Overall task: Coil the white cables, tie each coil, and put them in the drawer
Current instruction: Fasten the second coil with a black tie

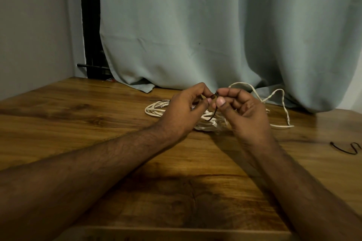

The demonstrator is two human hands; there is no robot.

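My left hand [182,109] raised over the wooden table [88,119], fingertips pinching 1 end of a thin dark tie [213,111], my right hand [242,109] pinching its other end, loose white cables [156,108] beneath, partly hidden by both hands, another dark tie [345,148] far right.

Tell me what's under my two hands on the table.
White cables lie on the table under the left hand and right hand, which pinch a dark tie. The hands cover the middle of the cables, so whether that part is coiled cannot be seen.
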